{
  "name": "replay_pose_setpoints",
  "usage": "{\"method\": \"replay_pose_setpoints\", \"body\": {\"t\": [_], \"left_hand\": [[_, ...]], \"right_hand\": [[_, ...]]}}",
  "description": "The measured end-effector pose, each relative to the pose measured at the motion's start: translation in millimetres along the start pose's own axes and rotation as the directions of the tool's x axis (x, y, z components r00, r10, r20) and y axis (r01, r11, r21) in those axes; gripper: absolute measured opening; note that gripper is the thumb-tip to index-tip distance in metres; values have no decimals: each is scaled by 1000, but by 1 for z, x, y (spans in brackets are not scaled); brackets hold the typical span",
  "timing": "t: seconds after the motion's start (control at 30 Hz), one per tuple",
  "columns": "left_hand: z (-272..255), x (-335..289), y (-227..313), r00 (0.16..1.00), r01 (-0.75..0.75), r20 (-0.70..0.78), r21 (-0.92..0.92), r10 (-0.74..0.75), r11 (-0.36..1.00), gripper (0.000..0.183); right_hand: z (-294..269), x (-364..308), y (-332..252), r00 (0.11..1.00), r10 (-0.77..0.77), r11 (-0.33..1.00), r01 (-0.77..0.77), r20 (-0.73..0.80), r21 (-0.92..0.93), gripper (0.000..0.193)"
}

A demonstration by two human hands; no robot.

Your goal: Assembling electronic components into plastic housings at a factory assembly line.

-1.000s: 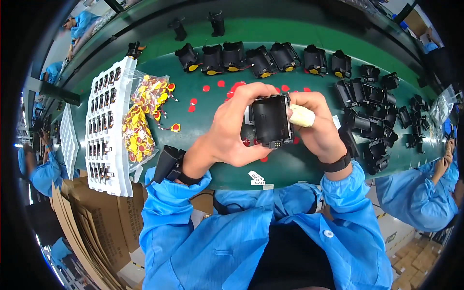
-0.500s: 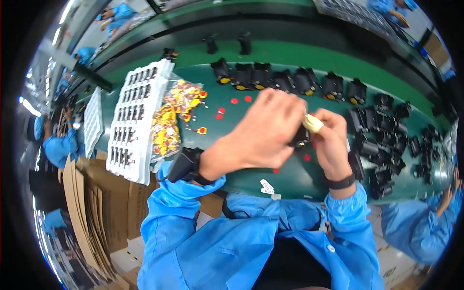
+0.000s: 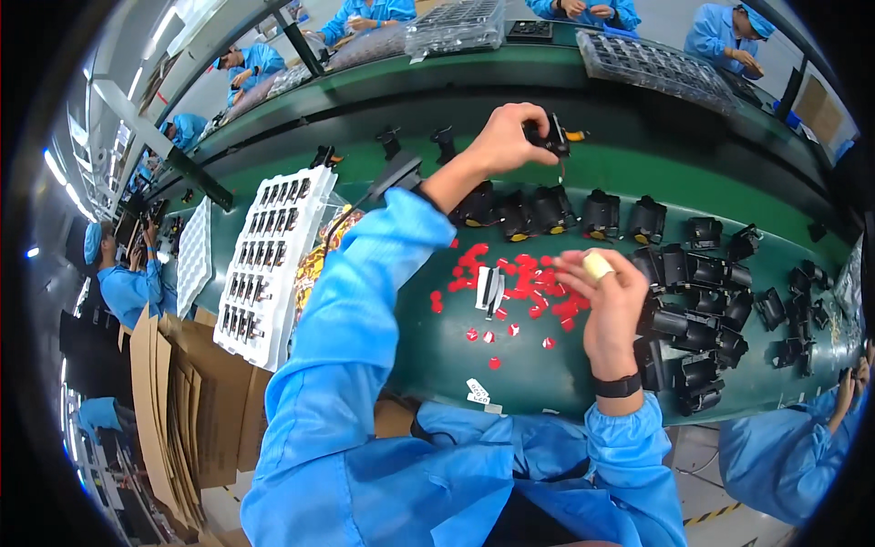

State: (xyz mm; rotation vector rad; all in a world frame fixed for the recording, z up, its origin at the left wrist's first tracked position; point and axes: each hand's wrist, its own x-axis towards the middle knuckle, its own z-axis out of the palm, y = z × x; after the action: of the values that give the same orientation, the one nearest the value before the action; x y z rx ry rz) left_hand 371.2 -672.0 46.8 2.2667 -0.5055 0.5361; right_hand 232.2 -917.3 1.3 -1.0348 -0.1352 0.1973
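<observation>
My left hand [image 3: 510, 141] reaches out over the far side of the green worktable, its fingers closed on a black housing [image 3: 550, 139] with a yellow piece sticking out to the right. Below it stands a row of similar black housings [image 3: 602, 215]. Nearer to me, my right hand [image 3: 612, 305] hovers above the table with fingers apart and nothing visible in them. A pale yellow finger cot [image 3: 598, 265] covers one of its digits. Left of this hand, small red discs [image 3: 521, 284] lie scattered around a narrow white and black piece [image 3: 490, 292].
A white tray [image 3: 257, 316] of small parts stands at the left, beside a clear bag of yellow and red parts [image 3: 310, 273], partly behind my left sleeve. More black housings [image 3: 697, 310] crowd the right side. White labels [image 3: 478, 392] lie by the front edge. Cardboard sheets [image 3: 169, 392] lean at lower left.
My hands have separated: the left has gone up and away with the black housing, while the right has dropped lower. The scattered red discs they covered now show. The whole view has shifted.
</observation>
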Motion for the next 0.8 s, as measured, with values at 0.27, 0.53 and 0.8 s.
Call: {"method": "replay_pose_setpoints", "body": {"t": [0.27,0.53,0.8], "left_hand": [[45,35,-112,955,174,223,115,-196,978,42],[-74,26,-89,980,172,-4,527,-200,832,57],[-198,-71,-218,743,637,-218,522,-633,567,46]], "right_hand": [[4,1,0,997,46,996,-41,55,-85,13],[5,-9,4,995,65,995,-58,81,-81,11],[13,-5,2,990,52,985,-30,130,-169,10]]}}
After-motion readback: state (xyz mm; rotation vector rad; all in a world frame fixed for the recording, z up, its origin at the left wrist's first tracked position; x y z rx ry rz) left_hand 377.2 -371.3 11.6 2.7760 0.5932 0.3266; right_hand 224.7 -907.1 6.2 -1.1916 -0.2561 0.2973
